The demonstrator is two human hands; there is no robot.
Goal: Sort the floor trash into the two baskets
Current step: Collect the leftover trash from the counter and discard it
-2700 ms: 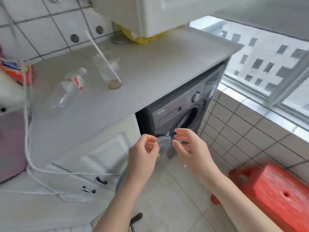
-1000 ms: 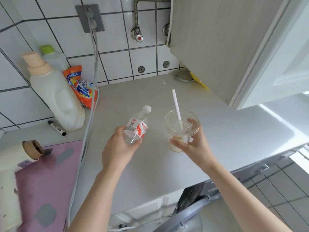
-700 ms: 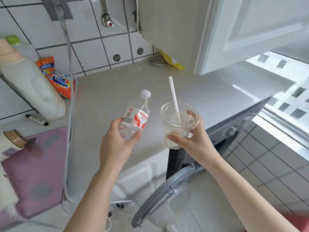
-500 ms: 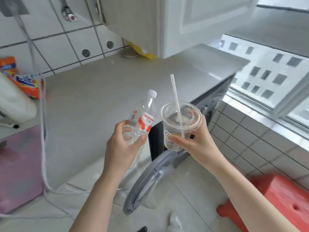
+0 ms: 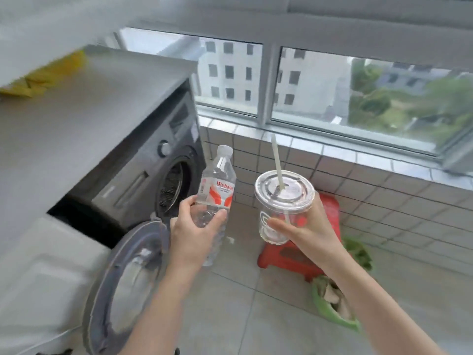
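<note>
Two hands up in front of the washing machine (image 5: 143, 160), and both are full. Left hand (image 5: 190, 237) has its fingers and thumb curled round the lower half of a clear water bottle (image 5: 216, 187), white cap on top, red and white label facing us, the bottle tilted a little to the right and held just right of the machine's round drum opening. Right hand (image 5: 305, 231) wraps a clear plastic cup (image 5: 281, 206) from the far side, thumb across the front wall, flat lid on, a pale straw (image 5: 277, 163) poking up through the lid and leaning left. Cup sits just right of the bottle, close but apart.

Machine door (image 5: 128, 285) hangs wide open, swung down and out below the left forearm. Grey countertop (image 5: 76, 111) runs over the machine, something yellow (image 5: 43, 78) blurred at its far end. To the right of the machine, on the floor tiles, a red plastic stool (image 5: 289, 257) sits behind the cup. Nearer us than the stool, a green basket (image 5: 325, 308) peeks out from under the right forearm, pale scraps inside it, and leafy green bits (image 5: 358, 252) lie beside the stool. Tiled low wall and window (image 5: 345, 83) stand beyond.
</note>
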